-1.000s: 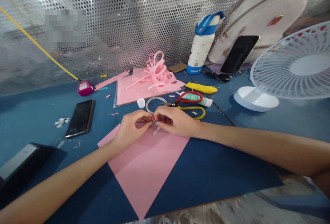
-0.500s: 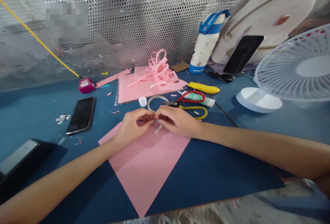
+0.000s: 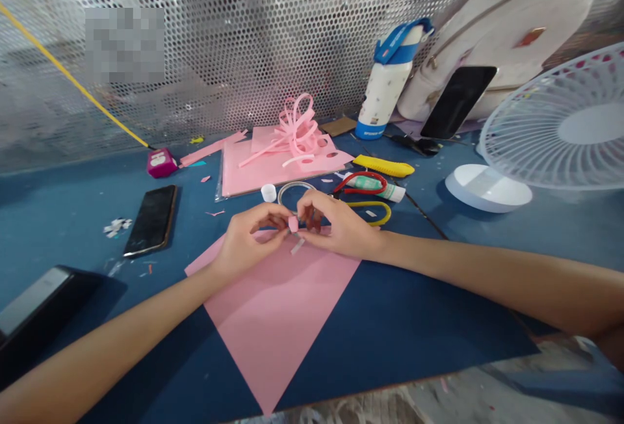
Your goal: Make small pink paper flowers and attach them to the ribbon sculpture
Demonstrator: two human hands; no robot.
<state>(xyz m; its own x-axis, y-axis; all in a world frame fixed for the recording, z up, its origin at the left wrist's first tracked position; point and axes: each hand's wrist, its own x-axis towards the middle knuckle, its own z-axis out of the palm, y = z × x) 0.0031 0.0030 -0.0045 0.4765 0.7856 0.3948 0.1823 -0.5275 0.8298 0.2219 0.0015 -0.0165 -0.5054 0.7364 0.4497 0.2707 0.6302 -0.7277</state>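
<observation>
My left hand [image 3: 256,232] pinches a small rolled piece of pink paper [image 3: 293,224] between thumb and fingertips. At its other side, my right hand [image 3: 336,222] has thumb and index finger against the roll, with the other fingers curled. A short whitish strip [image 3: 297,246] lies just below the fingertips. Under both hands is a large pink paper sheet [image 3: 273,320], one corner pointing toward me. Just beyond the hands are scissors [image 3: 375,209] with red and yellow handles, partly hidden by my right hand, and a roll of tape [image 3: 287,193].
A small white cap [image 3: 268,193], glue tube [image 3: 375,185], yellow cutter [image 3: 384,166] and pink paper strips [image 3: 297,125] lie behind. Phones [image 3: 152,219], a purple tape measure [image 3: 162,162], bottle [image 3: 390,86], fan [image 3: 560,125] and backpack [image 3: 511,34] surround the work area.
The pink roll now shows between my fingertips, where it was hidden before. My right fingers have lifted and spread slightly; my left hand stays almost in place.
</observation>
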